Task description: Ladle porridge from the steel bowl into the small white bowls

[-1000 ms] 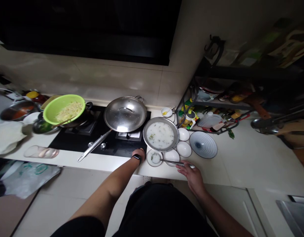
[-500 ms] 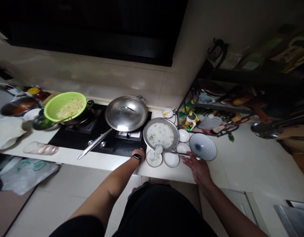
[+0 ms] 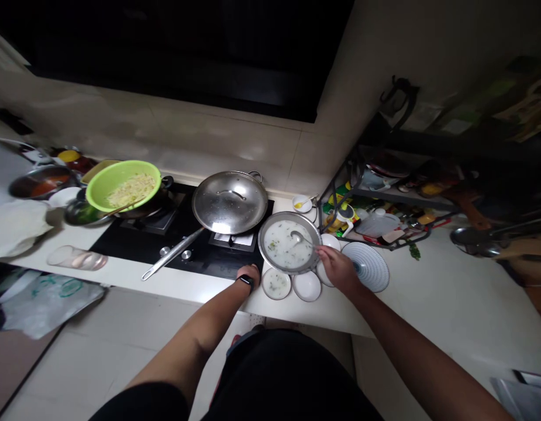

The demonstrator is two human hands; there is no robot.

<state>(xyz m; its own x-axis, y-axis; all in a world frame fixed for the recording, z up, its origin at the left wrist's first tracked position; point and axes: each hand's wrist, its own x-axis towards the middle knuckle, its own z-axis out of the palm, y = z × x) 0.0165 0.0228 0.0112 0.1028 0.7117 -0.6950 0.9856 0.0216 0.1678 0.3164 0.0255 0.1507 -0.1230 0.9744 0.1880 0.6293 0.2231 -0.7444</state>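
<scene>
My right hand (image 3: 338,268) is closed round the handle of a metal ladle (image 3: 297,237), whose bowl dips into the white soup with green bits. That soup fills a wide metal basin (image 3: 261,248) standing on the counter beside the stove. In front of the basin, a small bowl (image 3: 276,285) holds some of the same soup, and an empty small bowl (image 3: 307,286) sits to its right. More small bowls are partly covered by my right hand. My left hand (image 3: 249,273), with a watch at its wrist, leans on the counter edge by the stove; its fingers are mostly hidden.
A lidded wok (image 3: 230,202) rests on the stove, its long handle pointing toward me. Left of it is a green basin (image 3: 95,190) of shredded food. A striped bowl (image 3: 378,266) and a spice rack (image 3: 384,242) stand to the right. A glass (image 3: 77,258) lies near the front edge.
The ladle has moved from above the small soup bowl back into the basin, and my right hand has moved up and slightly left with it. My left hand stays at the counter edge.
</scene>
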